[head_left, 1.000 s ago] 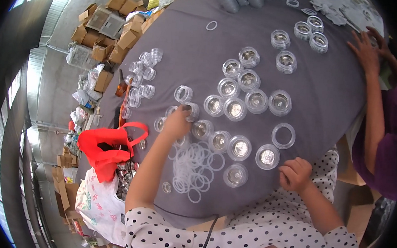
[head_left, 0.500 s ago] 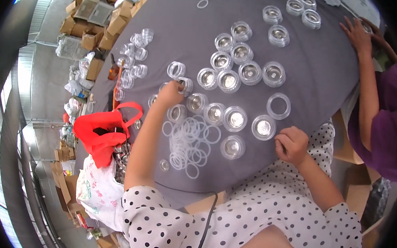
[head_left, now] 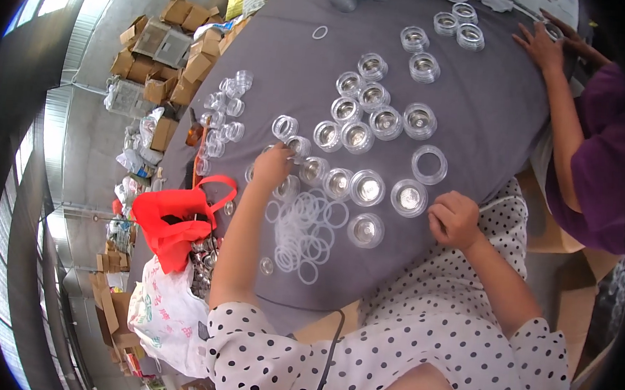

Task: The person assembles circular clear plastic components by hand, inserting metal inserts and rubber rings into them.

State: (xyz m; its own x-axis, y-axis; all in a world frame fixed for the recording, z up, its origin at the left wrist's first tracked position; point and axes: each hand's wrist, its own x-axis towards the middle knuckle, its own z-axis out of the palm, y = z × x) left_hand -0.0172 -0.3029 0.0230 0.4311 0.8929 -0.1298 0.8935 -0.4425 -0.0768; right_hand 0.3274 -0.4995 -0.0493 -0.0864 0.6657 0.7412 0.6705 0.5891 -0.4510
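1. Past the bench's left edge, cartons (head_left: 171,40) lie heaped on the floor; what they hold cannot be made out.
2. A red bag (head_left: 173,221) hangs open at the left edge, with shiny round pieces showing below its mouth, too small to tell apart. A white bag (head_left: 166,315) sits beneath it, contents hidden.
3. Near the left edge stands a cluster of clear cups (head_left: 224,109), seemingly empty.
4. The left hand (head_left: 272,167) rests on the grey bench (head_left: 493,99), fingers curled down over a clear jar (head_left: 287,187). Whether it grips the jar cannot be told, as the palm covers it.
5. Just beside that hand, towards the near edge, a loose pile of thin clear rings (head_left: 306,231) overlaps on the cloth.
6. Round clear jars (head_left: 367,188) with silvery middles lie in rows across the bench's centre, each low, wide and open-topped; their insides reflect light, so contents are unclear.
7. One larger clear ring (head_left: 429,165) lies alone right of the rows.
8. The right hand (head_left: 456,219) is closed in a loose fist at the near edge, beside a jar; anything inside the fist is hidden.
9. At the far right corner another person's hand (head_left: 539,45) lies flat near more jars (head_left: 462,28); their purple sleeve (head_left: 599,142) is cut off by the frame.
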